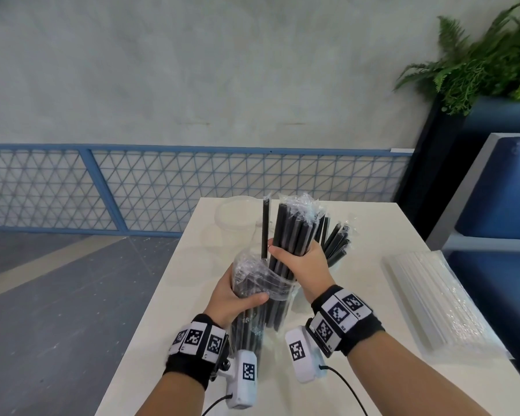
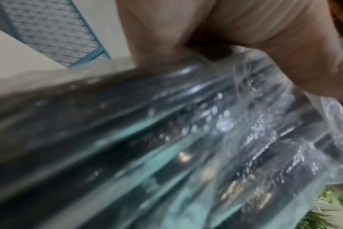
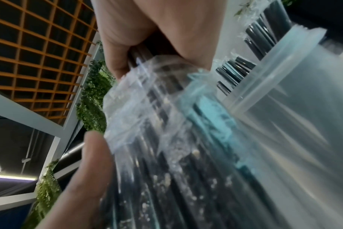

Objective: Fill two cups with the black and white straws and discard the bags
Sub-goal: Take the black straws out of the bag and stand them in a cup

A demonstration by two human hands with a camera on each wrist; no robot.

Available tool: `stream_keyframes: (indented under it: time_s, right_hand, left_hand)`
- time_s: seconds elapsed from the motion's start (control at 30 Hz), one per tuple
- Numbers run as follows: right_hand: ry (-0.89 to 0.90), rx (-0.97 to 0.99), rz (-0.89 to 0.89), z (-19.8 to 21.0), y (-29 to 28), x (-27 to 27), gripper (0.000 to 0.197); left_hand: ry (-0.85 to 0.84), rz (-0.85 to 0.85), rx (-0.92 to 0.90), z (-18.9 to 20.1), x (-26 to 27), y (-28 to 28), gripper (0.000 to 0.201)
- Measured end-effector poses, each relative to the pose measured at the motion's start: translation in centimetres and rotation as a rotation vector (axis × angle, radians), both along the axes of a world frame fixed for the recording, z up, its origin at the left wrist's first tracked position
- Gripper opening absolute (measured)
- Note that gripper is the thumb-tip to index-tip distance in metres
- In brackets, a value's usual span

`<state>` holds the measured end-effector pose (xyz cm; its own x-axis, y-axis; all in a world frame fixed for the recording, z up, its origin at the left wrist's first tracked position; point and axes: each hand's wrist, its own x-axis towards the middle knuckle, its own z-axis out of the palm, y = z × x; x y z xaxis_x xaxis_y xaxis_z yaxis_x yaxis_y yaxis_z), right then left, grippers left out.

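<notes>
At mid-frame over the bench (image 1: 168,310), the left hand (image 1: 231,298) grips the bag (image 1: 252,283) low while the right hand (image 1: 300,262) clasps the black straws (image 1: 291,226), probably to slide them out toward the cup (image 3: 284,108).

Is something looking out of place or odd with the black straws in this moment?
Yes. One black straw stands apart from the bundle of black straws that the right hand grips, sticking up alone on its left. Otherwise nothing is spilled.

bag (image 2: 186,139) blurred in left wrist view | cup (image 1: 339,256) mostly hidden behind right hand (image 1: 300,265)
</notes>
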<state>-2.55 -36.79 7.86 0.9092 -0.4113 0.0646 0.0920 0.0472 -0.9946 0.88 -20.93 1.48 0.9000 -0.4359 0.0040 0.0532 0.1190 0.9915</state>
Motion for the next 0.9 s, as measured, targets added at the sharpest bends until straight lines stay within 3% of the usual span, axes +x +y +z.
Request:
stream_keyframes:
  time_s: [0.1,0.2,0.43,0.6,0.77,0.9]
  right_hand:
    - [-0.025,0.033,0.034,0.2,0.0,-0.1,0.034]
    - [-0.065,0.053,-0.016,0.8,0.1,0.0,0.041]
    - [-0.127,0.04,-0.041,3.0,-0.6,0.8,0.037]
    - [-0.059,-0.031,0.114,2.6,-0.5,0.5,0.03]
    - [0.023,-0.032,0.243,1.6,0.3,-0.2,0.024]
    - [0.014,0.009,0.207,1.5,0.5,-0.5,0.024]
  left_hand:
    - [-0.037,0.052,0.034,0.6,-0.2,-0.2,0.057]
    - [-0.055,0.073,0.041,0.8,-0.1,-0.5,0.045]
    - [-0.055,0.07,0.0,0.1,0.1,-0.4,0.05]
    - [-0.1,0.028,-0.043,0.5,0.2,-0.4,0.079]
    - [-0.133,-0.009,-0.107,2.0,0.6,-0.9,0.062]
    - [-0.098,-0.059,-0.118,1.9,1.0,-0.9,0.052]
